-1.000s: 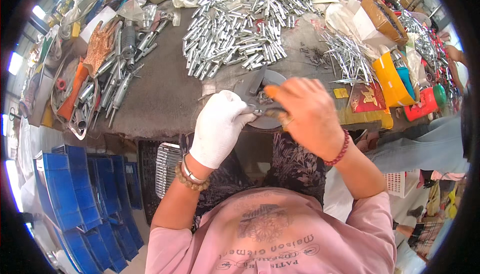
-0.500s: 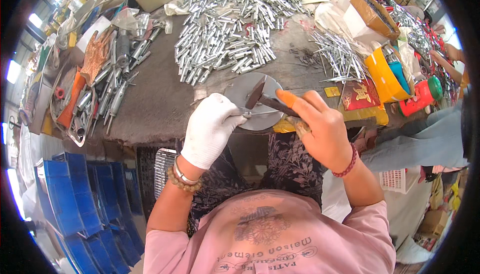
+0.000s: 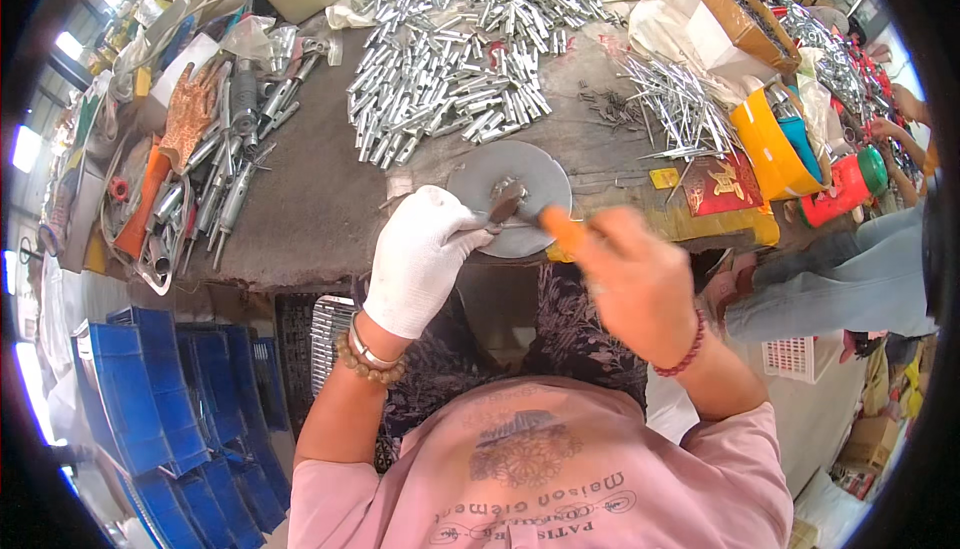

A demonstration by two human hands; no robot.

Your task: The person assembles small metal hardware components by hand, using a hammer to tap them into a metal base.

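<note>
two hands: shown above a round grey metal disc (image 3: 510,197) lying at the near edge of the workbench (image 3: 320,204).
left hand (image 3: 418,259): white-gloved; fingers closed on a small metal piece (image 3: 497,215) held against the disc.
right hand (image 3: 635,284): bare and blurred; fingers clenched on an orange-handled tool (image 3: 562,229) angled toward the disc.
behind disc: a heap of silver metal tubes (image 3: 460,59) is spread.
far left: long metal tools (image 3: 225,164) and an orange glove (image 3: 188,109) are laid.

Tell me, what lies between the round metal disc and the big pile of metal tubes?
Only bare dark tabletop between disc and pile, in the head view.
</note>
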